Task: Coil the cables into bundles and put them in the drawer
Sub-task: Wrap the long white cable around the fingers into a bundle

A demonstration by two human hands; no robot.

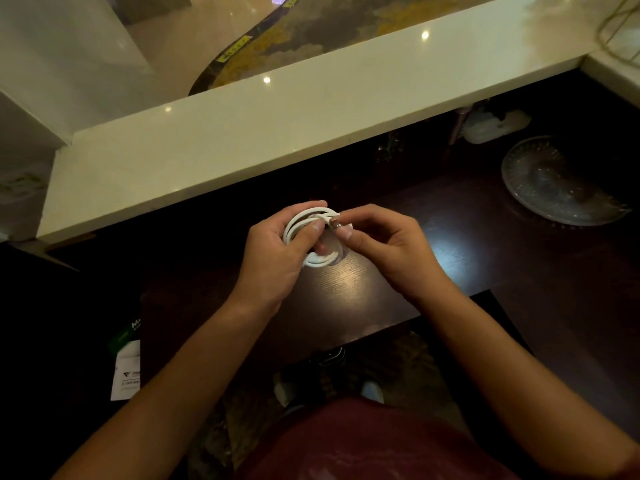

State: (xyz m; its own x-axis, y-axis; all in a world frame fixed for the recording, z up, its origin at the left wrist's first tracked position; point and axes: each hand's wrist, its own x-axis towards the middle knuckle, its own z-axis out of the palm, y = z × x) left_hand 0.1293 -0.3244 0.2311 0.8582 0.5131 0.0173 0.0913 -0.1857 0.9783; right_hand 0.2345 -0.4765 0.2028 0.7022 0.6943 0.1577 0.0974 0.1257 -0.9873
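Two hands work above the dark desk [346, 282]: left hand [277, 251] curls around the white cable coil [313, 237]; right hand [384, 244] pinches its plug end [335, 224]. Best tucked through the loops, keeping the left grip firm.

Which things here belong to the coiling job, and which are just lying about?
Job: white cable, coiled; left hand holding the coil; right hand pinching the plug end.
Lying about: glass plate, white adapter, paper card.
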